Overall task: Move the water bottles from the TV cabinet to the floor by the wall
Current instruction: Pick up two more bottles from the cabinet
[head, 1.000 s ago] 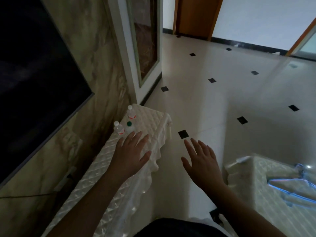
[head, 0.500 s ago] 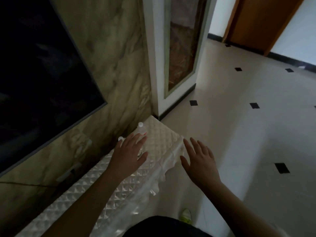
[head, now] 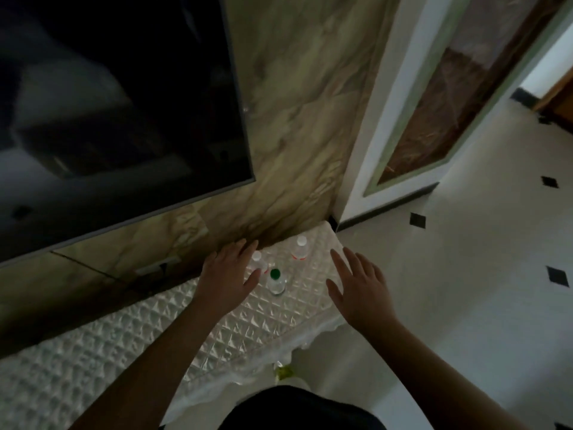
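Note:
Three clear water bottles stand upright at the far right end of the TV cabinet (head: 130, 333), which is covered with a quilted white cloth. A green-capped bottle (head: 275, 281) is nearest me. A white-capped bottle (head: 258, 261) stands just left of it, partly behind my left hand. A white-capped bottle with a red label (head: 300, 249) stands farthest back. My left hand (head: 228, 274) hovers open just left of the bottles, its thumb beside the green-capped one. My right hand (head: 356, 282) hovers open to their right, holding nothing.
A large dark TV (head: 108, 119) hangs on the marble wall (head: 294, 103) above the cabinet. A white framed panel (head: 412, 125) stands to the right. Pale tiled floor (head: 465, 290) with black diamond insets spreads right of the cabinet's end.
The view has swung toward the wall and closer to the cabinet. Both hands have moved forward and now flank the bottles, which are all uncovered.

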The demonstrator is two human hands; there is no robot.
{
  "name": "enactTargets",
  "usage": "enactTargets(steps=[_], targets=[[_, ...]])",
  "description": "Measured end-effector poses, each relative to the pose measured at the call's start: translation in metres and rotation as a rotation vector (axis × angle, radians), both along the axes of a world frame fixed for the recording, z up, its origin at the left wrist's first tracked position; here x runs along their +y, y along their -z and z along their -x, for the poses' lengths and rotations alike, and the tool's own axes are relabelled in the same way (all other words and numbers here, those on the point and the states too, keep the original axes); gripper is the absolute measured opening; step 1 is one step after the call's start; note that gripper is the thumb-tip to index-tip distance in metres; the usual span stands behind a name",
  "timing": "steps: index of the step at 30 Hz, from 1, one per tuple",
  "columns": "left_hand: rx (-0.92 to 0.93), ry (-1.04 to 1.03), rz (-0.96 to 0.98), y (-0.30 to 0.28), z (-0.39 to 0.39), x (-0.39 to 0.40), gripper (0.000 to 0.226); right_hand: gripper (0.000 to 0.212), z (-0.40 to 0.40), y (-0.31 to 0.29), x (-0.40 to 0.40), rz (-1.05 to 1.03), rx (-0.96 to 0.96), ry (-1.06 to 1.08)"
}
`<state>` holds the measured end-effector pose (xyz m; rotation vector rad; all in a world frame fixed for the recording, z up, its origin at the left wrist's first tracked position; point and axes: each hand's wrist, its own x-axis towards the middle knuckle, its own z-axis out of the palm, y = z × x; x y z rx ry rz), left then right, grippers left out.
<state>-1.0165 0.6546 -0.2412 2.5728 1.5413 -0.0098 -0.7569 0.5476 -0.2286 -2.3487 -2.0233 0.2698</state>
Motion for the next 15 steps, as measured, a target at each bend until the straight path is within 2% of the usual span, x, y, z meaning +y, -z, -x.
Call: enactTargets(steps=[6,15], targets=[[-0.006,-0.126,0.094,0.027,0.007,0.044,0.073,0.064,0.002,0.016,0.074,0.042,-0.039,-0.103],[0.143,-0.086,0.162,0.066,0.010,0.091,0.066,0.062,-0.011,0.054,0.158,0.114,-0.006,-0.263]])
